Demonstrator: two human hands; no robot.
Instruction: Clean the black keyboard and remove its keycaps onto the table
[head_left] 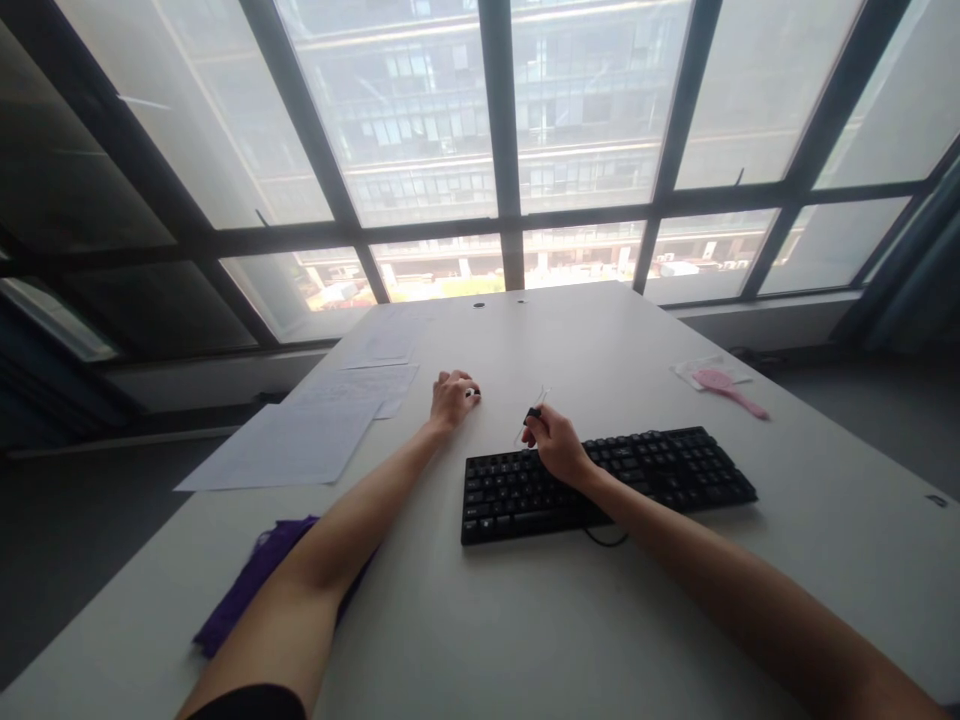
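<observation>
Over the black keyboard (675,470), the fingers of the right hand (556,445) gripped a black clip (533,412); those of the left hand (451,400) held a small dark object (474,393).

The left arm (360,510) reaches up and inward from the lower left, slightly bent at the elbow, its hand (452,400) palm down with the fingers (460,382) curled toward the right. The right arm (712,570) slants in from the lower right corner, its forearm bare, and the right hand (555,440) is turned thumb side up, fingers folded into a pinch. The two hands are near each other but apart, the left slightly farther forward.
</observation>
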